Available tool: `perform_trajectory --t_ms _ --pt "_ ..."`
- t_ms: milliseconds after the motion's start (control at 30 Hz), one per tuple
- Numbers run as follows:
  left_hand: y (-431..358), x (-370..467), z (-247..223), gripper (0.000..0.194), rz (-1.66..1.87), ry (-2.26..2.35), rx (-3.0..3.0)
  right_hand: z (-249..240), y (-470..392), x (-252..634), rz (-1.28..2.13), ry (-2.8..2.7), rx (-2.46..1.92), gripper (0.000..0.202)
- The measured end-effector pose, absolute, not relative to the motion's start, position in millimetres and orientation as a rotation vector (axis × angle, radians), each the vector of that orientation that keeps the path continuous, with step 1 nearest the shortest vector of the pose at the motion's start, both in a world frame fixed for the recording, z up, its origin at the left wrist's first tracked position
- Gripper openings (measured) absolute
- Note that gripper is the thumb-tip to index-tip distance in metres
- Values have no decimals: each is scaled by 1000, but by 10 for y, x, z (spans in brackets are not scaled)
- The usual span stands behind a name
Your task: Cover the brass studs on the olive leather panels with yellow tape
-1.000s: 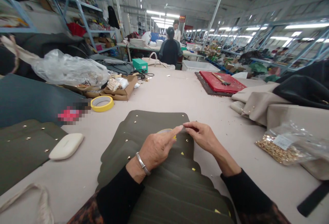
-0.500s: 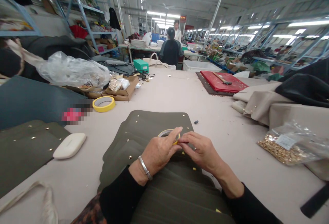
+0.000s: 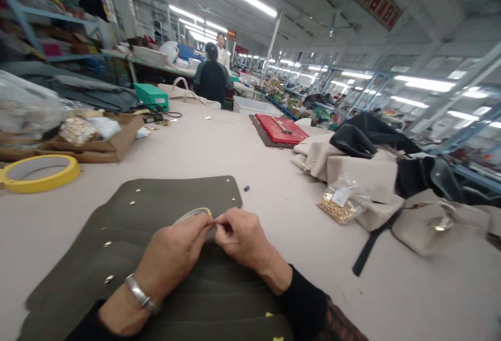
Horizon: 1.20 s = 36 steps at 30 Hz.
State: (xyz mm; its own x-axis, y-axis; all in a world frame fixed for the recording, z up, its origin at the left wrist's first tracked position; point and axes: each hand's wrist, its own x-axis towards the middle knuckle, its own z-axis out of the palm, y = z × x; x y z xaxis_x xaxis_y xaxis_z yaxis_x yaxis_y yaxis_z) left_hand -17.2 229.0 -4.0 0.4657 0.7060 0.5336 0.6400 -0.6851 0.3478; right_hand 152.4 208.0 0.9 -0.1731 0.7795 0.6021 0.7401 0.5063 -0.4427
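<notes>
Overlapping dark olive panels (image 3: 156, 195) with small metal studs lie on the pale table. Above them my left hand (image 3: 172, 250), with a silver bangle at the wrist, is closed around a thin roll of yellow tape (image 3: 201, 210), mostly hidden behind the fingers. My right hand (image 3: 245, 234) pinches at the roll's right edge, its fingertips meeting those of the left; whatever lies between them is too small to make out. Small yellow tape bits (image 3: 277, 338) stick to the lower panels.
A larger yellow tape roll (image 3: 70, 171) and a cardboard box (image 3: 125, 137) are at left. Ahead lies a red board (image 3: 270, 127) with a hammer (image 3: 282, 126). At right are beige bag pieces (image 3: 360, 174) and a bag of gold studs (image 3: 338, 208). A seated person (image 3: 213, 80) is farther off.
The view has turned to the right, so things appear farther left. My left fingers have closed down over the roll, and both hands' fingertips have come together.
</notes>
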Motion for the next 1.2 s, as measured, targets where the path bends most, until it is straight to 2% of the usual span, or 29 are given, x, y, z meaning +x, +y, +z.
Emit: perform_trajectory --t_ms 167,367,433,533,633,700,967,1133,1200 --pt "2245 -98 43 28 1052 1219 2744 111 2073 1439 823 -1430 -1416 11" --pt "2050 11 94 24 1122 1128 2749 16 2268 1683 1073 -1006 -1459 19" --pt "2035 16 94 22 985 1187 2745 -31 2309 1864 1203 -986 -1470 24" --pt "2095 -16 81 16 581 1361 2751 -101 2323 2082 1337 -1134 -1494 30" --pt "2159 -43 68 13 248 1451 2731 -181 2321 2150 1294 -1280 -1601 28" --pt "2175 -40 63 15 168 1456 2724 -220 2322 2127 1246 -1373 -1669 24" --pt "2208 -5 60 15 125 1442 2671 -145 2315 1947 710 -1869 -1764 17" --pt "2217 -13 59 14 139 1415 2681 -171 2362 1919 500 -2022 -1826 14" --pt "2215 -20 48 13 173 1408 2699 -163 2381 1948 425 -2034 -1872 24"
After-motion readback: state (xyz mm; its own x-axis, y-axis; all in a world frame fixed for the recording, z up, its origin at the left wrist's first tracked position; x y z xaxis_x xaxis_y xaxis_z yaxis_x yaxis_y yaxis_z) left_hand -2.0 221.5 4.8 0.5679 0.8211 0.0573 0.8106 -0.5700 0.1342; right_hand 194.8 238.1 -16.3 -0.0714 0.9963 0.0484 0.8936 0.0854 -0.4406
